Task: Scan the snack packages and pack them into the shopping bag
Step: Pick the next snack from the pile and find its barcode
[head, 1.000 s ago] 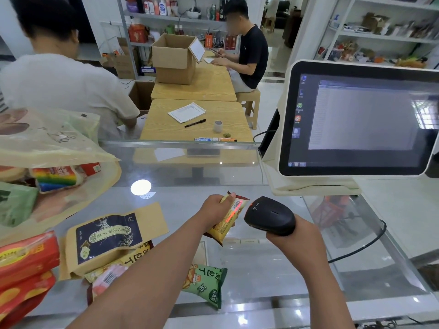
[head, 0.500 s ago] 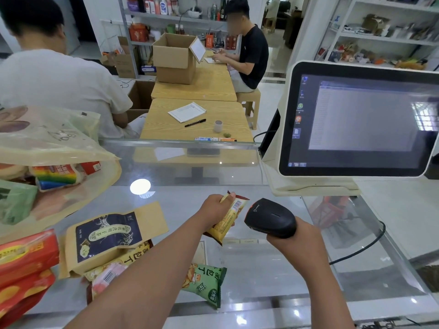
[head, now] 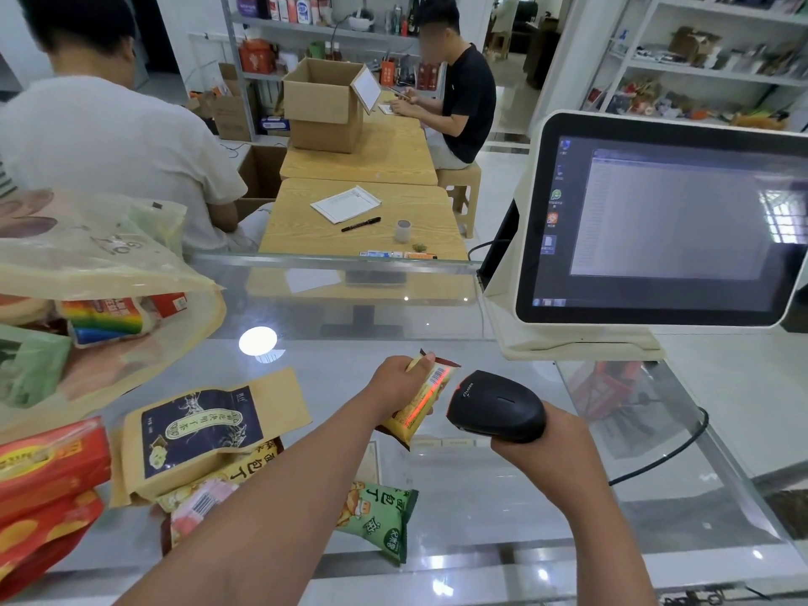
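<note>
Scanning was the step in hand. Left hand (head: pixel 400 380) gripped a yellow snack package (head: pixel 422 398), held above the glass tabletop (head: pixel 503 496). Right hand (head: pixel 540 435), just beside it, gripped the black scanner (head: pixel 496 406), whose red line crossed the package below the barcode. Next move likely required carrying the package left to the shopping bag (head: pixel 100 260). Bag was cut off at the frame edge; screen text was illegible.

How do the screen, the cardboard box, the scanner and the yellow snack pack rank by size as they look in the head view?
1. Screen, clearly largest.
2. Cardboard box, though it stands far back, so it is really bigger than it looks.
3. Scanner and yellow snack pack: these look alike; I cannot rank them.
</note>
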The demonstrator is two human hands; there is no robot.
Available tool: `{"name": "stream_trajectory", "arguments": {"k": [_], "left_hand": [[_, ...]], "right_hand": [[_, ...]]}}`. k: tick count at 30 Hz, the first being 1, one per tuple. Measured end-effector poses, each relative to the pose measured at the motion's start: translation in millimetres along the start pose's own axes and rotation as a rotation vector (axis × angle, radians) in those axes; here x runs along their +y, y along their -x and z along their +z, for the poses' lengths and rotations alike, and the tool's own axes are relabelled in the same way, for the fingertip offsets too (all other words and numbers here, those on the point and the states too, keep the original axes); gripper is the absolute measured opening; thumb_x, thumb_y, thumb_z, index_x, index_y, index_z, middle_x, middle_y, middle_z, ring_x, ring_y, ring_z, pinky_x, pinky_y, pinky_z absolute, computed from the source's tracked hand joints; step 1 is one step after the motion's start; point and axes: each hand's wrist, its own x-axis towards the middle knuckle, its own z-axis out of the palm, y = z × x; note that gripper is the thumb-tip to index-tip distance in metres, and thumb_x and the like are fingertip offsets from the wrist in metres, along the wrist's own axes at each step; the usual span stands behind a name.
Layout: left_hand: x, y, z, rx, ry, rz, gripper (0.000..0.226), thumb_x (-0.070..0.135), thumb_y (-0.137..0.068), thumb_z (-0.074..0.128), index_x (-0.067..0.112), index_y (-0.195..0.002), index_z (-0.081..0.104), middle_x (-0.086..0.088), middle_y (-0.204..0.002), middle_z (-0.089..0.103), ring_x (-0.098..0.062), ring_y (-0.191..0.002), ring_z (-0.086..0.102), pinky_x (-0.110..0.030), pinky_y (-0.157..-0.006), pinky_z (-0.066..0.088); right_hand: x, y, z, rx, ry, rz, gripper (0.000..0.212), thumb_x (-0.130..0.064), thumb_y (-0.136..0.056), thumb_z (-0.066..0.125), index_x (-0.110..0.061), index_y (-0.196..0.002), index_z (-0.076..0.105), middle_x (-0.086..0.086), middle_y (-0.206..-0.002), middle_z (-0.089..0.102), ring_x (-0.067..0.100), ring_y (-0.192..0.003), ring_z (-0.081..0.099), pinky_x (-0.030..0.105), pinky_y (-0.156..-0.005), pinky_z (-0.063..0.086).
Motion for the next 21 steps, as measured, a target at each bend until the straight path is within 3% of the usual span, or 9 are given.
{"name": "stream_trajectory", "arguments": {"k": [10, 21], "left_hand": [[-0.3, 1.1, 0.2, -0.012, 0.070, 0.002, 0.040, 0.045, -0.098, 0.045, 0.009, -0.098, 0.061, -0.009, -0.084, 0.069, -0.020, -0.062, 0.068, -0.022, -0.050, 0.052], [-4.9, -3.9, 0.7, -0.014, 0.050, 0.002, 0.045, 0.049, -0.097, 0.045, 0.007, -0.105, 0.060, -0.012, -0.090, 0.070, -0.024, -0.069, 0.070, -0.029, -0.062, 0.059]], "right_hand": [[-0.6, -0.3, 2.7, 0.121, 0.036, 0.003, 0.028, -0.015, -0.067, 0.072, -0.025, -0.060, 0.047, -0.007, -0.053, 0.053, 0.012, -0.054, 0.051, 0.023, -0.048, 0.033], [0.0, -3.1, 3.1, 0.169, 0.045, 0.014, 0.025, -0.016, -0.067, 0.072, -0.021, -0.062, 0.049, -0.004, -0.055, 0.055, 0.011, -0.056, 0.052, 0.025, -0.046, 0.033]]}}
